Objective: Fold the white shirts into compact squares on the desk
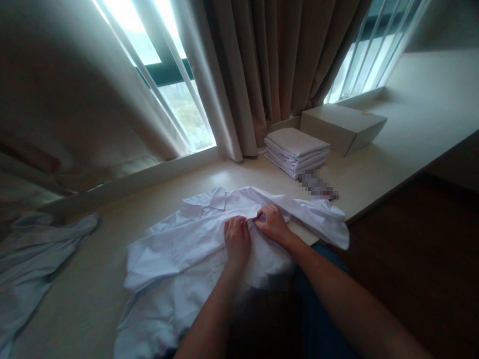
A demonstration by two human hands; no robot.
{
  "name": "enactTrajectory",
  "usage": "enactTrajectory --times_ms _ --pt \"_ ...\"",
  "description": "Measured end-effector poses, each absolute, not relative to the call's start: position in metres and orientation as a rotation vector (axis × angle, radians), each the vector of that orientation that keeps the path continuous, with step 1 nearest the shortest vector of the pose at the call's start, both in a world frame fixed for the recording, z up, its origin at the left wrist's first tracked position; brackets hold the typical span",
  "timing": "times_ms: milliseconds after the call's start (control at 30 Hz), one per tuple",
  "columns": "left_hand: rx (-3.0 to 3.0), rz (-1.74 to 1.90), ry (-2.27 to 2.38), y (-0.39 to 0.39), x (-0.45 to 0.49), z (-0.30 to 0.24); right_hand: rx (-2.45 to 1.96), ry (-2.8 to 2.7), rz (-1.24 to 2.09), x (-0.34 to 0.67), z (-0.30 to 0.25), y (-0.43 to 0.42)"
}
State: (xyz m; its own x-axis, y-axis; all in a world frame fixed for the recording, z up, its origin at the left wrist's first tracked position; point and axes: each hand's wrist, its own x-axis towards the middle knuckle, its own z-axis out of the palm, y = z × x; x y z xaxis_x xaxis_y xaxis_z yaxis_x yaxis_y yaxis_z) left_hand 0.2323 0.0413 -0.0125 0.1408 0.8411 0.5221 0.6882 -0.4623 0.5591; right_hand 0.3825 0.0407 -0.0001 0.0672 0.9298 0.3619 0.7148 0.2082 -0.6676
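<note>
A white collared shirt [194, 249] lies spread on the pale ledge, its collar toward the window and one sleeve stretched out to the right. Both hands are at its middle, close together. My left hand [238, 237] has its fingers bent down onto the cloth, closed on the shirt. Just to the right, my right hand [272, 223] pinches a fold of the same fabric between thumb and fingers. Whether a button sits between the fingertips is too small to make out.
A stack of folded white shirts [295, 149] stands by the curtain [262, 65], with a box [342, 127] behind it. A blurred-out small object [318, 184] lies before the stack. More pale cloth [37, 269] is at the left. The ledge [404, 134] drops off at the right.
</note>
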Motion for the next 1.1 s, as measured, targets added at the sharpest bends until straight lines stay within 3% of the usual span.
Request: enactTrajectory --times_ms 467,1100 --pt "2.141 1.235 1.654 0.042 0.236 -0.020 -1.682 -1.871 0.077 0.375 0.010 0.031" --pt "2.345 1.193 1.515 0.038 0.234 -0.014 -1.641 -1.780 0.183 0.367 0.014 0.025"
